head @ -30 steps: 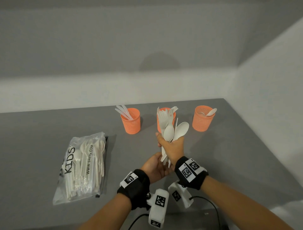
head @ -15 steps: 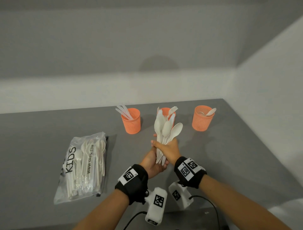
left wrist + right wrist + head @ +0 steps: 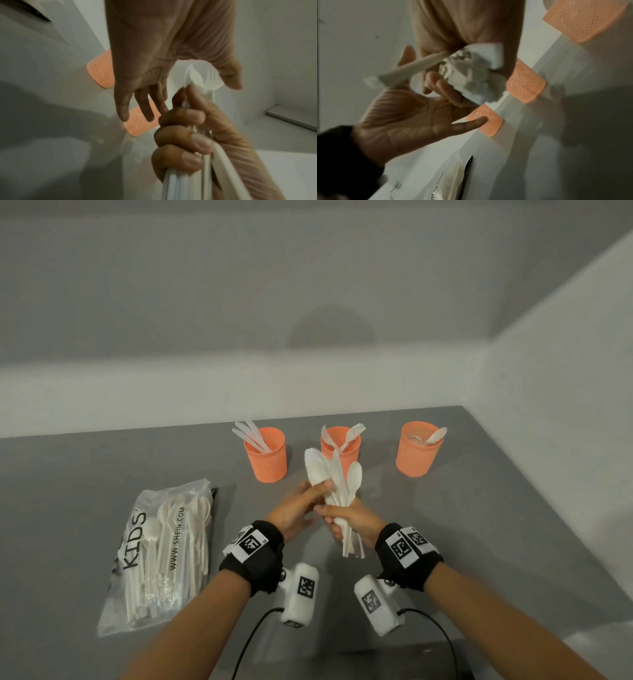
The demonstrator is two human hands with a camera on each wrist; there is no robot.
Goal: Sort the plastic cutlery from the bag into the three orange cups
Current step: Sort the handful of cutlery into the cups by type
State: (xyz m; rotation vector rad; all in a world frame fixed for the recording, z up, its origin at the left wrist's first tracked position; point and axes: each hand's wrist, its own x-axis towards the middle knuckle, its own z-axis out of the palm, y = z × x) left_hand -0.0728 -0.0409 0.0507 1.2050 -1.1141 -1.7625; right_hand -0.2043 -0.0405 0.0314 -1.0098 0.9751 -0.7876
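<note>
White cutlery (image 3: 337,477) bunched upright for sorting
Right hand (image 3: 356,520) clamps the handles so left hand (image 3: 297,510) can pinch out one piece

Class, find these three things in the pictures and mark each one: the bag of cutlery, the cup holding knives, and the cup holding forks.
bag of cutlery (image 3: 161,546), head view, on the clear plastic front.
cup holding knives (image 3: 269,462), head view, on its mesh wall.
cup holding forks (image 3: 352,447), head view, on its front wall by the rim.
</note>
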